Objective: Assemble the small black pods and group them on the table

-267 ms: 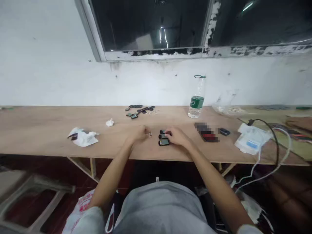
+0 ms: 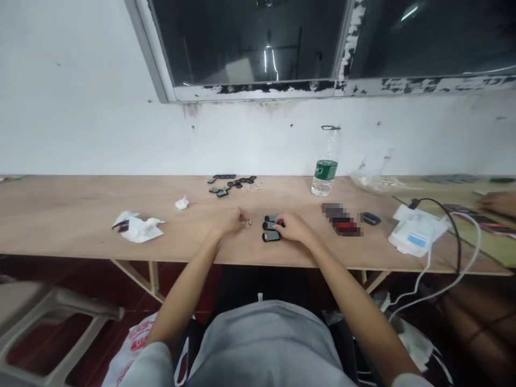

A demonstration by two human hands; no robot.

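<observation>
Three small black modules with grey faces (image 2: pixel 270 236) lie in a short column on the wooden table. My right hand (image 2: pixel 292 227) is closed at the right end of the middle module (image 2: pixel 268 226), thumb and fingers on it; its far end is hidden by them. To the left, my left hand (image 2: pixel 233 220) has its fingers bent together, the tips beside small pale pieces (image 2: pixel 249 222). Whether those tips pinch a piece or only touch the table is too small to tell. A gap of bare wood separates the pieces from the modules.
More black modules (image 2: pixel 222 192) and white bits lie near the wall. Crumpled tissues (image 2: pixel 143 229) are on the left. A water bottle (image 2: pixel 323 177), a blurred-out phone (image 2: pixel 342 220), a black fob-like object (image 2: pixel 371 218) and a white box with cables (image 2: pixel 417 231) stand right. Another person's hand (image 2: pixel 500 202) shows far right.
Both my hands stay almost in place, with only slight finger movement. At the far right, another person's hand has come into view over the table.
</observation>
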